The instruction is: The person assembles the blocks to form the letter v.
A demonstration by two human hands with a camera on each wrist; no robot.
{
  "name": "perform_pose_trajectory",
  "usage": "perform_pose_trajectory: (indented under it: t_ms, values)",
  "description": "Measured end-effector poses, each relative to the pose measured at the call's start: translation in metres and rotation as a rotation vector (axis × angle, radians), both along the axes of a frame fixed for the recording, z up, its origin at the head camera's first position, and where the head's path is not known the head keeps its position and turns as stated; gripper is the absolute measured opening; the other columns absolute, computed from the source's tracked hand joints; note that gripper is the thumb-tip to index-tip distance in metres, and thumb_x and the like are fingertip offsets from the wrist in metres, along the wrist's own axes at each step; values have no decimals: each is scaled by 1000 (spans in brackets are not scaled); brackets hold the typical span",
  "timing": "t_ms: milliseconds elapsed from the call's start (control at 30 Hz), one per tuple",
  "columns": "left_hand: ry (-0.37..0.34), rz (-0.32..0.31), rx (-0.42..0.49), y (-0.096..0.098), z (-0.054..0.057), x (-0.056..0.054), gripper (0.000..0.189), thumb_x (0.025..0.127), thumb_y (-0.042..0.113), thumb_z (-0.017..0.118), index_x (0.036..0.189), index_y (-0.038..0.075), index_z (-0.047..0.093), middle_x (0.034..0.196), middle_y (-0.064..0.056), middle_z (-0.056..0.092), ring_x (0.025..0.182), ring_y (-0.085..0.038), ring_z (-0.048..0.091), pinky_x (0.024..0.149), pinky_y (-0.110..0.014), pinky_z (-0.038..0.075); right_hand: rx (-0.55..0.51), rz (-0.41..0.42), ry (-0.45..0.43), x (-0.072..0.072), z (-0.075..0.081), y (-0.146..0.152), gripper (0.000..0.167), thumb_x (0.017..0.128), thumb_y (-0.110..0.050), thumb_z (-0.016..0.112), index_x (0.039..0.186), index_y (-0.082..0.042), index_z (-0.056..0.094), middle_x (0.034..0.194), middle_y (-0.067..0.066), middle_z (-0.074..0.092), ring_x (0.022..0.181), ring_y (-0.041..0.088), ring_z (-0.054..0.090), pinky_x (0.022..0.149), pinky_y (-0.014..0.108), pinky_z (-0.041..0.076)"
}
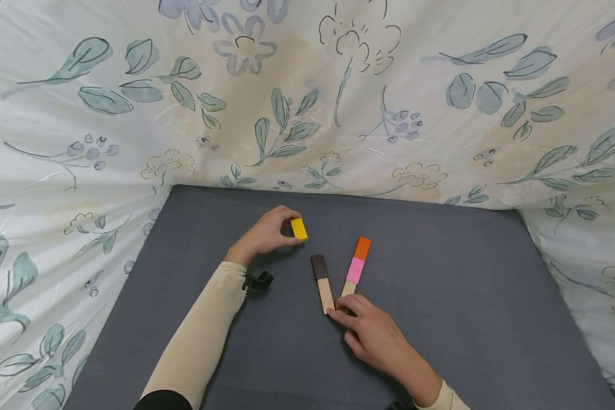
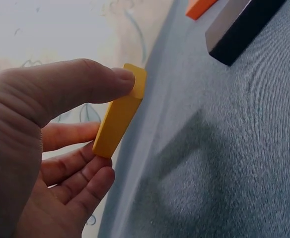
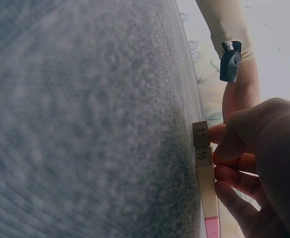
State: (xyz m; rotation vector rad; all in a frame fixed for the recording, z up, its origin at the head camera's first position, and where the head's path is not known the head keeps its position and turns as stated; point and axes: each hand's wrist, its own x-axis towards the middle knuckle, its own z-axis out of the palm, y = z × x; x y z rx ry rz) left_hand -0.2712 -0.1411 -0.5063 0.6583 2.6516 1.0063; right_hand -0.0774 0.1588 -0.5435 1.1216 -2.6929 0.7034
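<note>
My left hand (image 1: 269, 230) pinches a yellow block (image 1: 299, 230) between thumb and fingertips. The left wrist view shows the yellow block (image 2: 119, 116) tilted, held above the dark cloth with its shadow below. My right hand (image 1: 376, 336) touches the near ends of two plain wooden blocks with its fingertips. The left wooden block (image 1: 325, 295) has a dark brown block (image 1: 319, 266) at its far end. From the right wooden block (image 1: 348, 288), a pink block (image 1: 356, 270) and an orange block (image 1: 361, 249) continue in line. The right wrist view shows block ends marked 75 (image 3: 200, 133) and 50 (image 3: 203, 155).
A dark grey cloth (image 1: 466, 296) covers the work surface. Behind it and at both sides hangs a white curtain (image 1: 287, 114) with leaf and flower prints. A black wrist device (image 1: 258, 281) sits on the left cuff.
</note>
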Motion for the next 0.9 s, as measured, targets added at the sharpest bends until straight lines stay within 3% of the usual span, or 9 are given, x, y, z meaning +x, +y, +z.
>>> perform_pose_trajectory:
  t_ms: [900]
  values:
    - [-4,-37,-10,25,-14,0,64,93,22,89,148,3,63,141,-13,60,124,-29,61,111,-44,50,16,-15,-33,1,-1,1,52,85,1,72,134,-14,79,128,0,64,122,17,58,88,41,60]
